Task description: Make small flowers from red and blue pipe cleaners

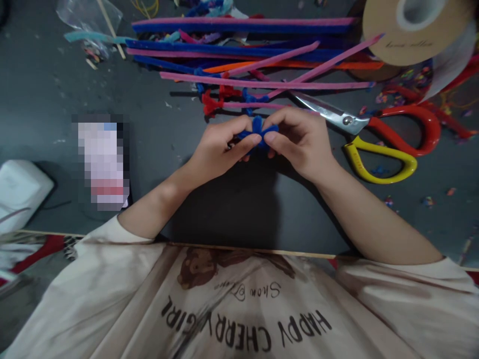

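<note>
Between my two hands is a blue pipe-cleaner flower [257, 124] with fuzzy looped petals. My left hand [228, 142] pinches its left side between thumb and fingers. From the right, my right hand [297, 139] grips it the same way, the thumb pressed near the centre. My fingers hide the underside of the flower. Just beyond my hands lie red pipe-cleaner pieces [212, 103] and a pink pipe cleaner [247, 105]. Large scissors [348, 121] with one red and one yellow handle lie partly spread beside my right hand.
Long pink, blue and orange pipe cleaners [243, 22] lie across the back of the dark table [224, 209]. A ribbon spool [377, 30] stands at the back right. Left are a blurred-out phone [105, 164] and a white box-like object [22, 192]. Coloured scraps dot the right side.
</note>
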The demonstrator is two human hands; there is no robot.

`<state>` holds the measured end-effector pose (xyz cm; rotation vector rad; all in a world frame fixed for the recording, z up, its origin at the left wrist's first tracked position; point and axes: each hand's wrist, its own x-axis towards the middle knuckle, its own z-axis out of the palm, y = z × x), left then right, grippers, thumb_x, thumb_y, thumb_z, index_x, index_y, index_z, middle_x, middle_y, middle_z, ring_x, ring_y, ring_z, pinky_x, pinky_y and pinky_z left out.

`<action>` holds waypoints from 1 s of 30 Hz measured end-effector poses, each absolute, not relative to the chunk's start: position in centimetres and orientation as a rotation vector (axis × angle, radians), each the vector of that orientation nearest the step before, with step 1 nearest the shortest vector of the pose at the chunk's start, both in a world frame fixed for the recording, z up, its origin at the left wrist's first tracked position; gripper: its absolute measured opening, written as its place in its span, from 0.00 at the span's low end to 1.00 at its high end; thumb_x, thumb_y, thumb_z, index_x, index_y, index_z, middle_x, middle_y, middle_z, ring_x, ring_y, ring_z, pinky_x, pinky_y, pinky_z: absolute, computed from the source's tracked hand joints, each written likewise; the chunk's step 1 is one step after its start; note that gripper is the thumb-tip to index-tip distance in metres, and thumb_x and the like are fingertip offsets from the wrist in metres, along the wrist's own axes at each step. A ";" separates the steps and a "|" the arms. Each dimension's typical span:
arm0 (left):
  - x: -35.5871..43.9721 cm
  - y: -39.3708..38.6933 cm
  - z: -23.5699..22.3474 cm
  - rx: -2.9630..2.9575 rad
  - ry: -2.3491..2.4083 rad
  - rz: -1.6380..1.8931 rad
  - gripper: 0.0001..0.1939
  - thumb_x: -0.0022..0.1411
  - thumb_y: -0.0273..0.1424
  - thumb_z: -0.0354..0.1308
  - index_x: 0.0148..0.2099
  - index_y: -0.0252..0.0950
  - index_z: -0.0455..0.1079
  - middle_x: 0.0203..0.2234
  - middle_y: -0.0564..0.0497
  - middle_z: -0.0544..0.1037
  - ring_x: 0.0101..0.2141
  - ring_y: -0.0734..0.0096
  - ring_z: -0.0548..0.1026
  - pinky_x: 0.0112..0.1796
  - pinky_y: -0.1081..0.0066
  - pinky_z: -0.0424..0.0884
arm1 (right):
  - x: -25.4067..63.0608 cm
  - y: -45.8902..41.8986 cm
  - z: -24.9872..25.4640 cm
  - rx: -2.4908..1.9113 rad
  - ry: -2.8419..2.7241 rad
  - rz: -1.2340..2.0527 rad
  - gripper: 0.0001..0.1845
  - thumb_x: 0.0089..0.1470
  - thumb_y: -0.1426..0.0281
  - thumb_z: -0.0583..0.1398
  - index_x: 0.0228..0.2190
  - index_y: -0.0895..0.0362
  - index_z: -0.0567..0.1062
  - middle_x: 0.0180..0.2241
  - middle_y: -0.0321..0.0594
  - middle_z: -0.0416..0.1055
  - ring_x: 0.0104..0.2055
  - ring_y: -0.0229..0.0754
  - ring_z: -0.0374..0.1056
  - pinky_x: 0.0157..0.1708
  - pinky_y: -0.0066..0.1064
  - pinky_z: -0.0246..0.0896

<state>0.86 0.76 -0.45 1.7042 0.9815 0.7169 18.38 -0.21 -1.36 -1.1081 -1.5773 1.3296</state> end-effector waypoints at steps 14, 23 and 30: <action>0.7 0.8 -0.6 1.749 0.928 0.762 0.18 0.61 0.43 0.51 0.27 0.35 0.63 0.18 0.57 0.67 0.18 0.84 0.67 0.21 0.79 0.61 | 18.6 -0.1 -1.6 -1.105 -1.639 1.352 0.16 0.54 0.55 0.57 0.28 0.55 0.70 0.20 0.30 0.60 0.19 0.28 0.56 0.18 0.23 0.51; 0.5 1.0 0.1 1.601 0.934 0.691 0.19 0.59 0.45 0.53 0.26 0.35 0.62 0.17 0.57 0.66 0.19 0.84 0.66 0.20 0.80 0.63 | 18.4 -0.3 -1.7 -1.094 -1.700 1.249 0.12 0.48 0.60 0.64 0.32 0.54 0.71 0.25 0.31 0.64 0.22 0.28 0.56 0.21 0.24 0.56; 0.4 1.1 0.2 1.503 0.915 0.661 0.16 0.59 0.40 0.54 0.24 0.35 0.61 0.16 0.57 0.64 0.17 0.84 0.63 0.19 0.80 0.62 | 18.2 -0.7 -1.0 -1.081 -1.757 1.094 0.06 0.52 0.64 0.60 0.32 0.52 0.73 0.33 0.34 0.72 0.24 0.30 0.59 0.26 0.27 0.60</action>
